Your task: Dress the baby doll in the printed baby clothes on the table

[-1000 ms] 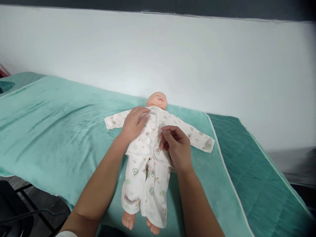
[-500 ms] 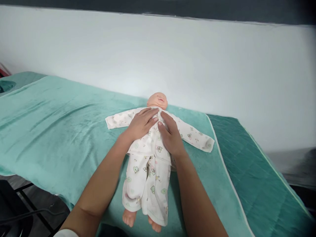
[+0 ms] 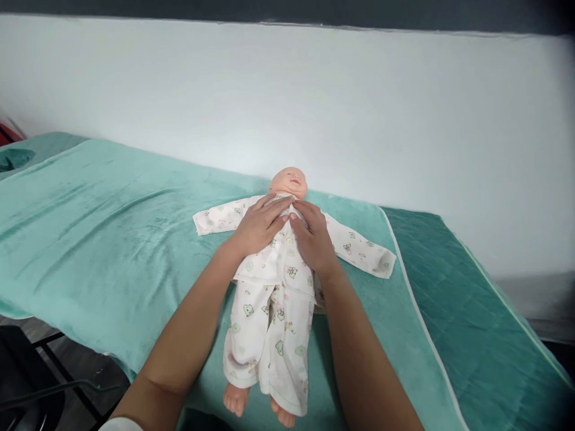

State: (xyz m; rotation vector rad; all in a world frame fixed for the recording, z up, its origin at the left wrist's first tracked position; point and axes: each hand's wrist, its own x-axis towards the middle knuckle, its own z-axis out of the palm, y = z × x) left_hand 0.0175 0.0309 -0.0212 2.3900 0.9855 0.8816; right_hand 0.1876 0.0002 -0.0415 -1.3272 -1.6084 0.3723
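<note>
Baby doll [image 3: 291, 181]: lies flat on its back, head towards the wall, bare feet towards the camera, right in the middle of the view.
Printed top [image 3: 287, 254]: white with little animal motifs, on the doll, both sleeves spread wide to either side.
Printed trousers [image 3: 269, 341]: same pattern, legs running down towards the near edge, the doll's feet poking out at the bottom.
Left hand [image 3: 259, 226]: palm down on the doll's chest, fingers stretched out flat and together, tips pointing up at the collar; it presses on the top and grips nothing.
Right hand [image 3: 313, 239]: also palm down on the chest, just beside the left hand, fingers extended; thumb and forefinger meet the fabric near the neckline, but whether they pinch it I cannot tell.
Hands together: fingertips almost touching at the top's front opening, just under the doll's chin.
Light green blanket [image 3: 103, 239]: plush, spread under the doll and over most of the surface.
Dark green quilted mat [image 3: 485, 335]: shows beyond the blanket's white-edged border on the right.
Wall [image 3: 314, 108]: pale, directly behind the doll's head.
</note>
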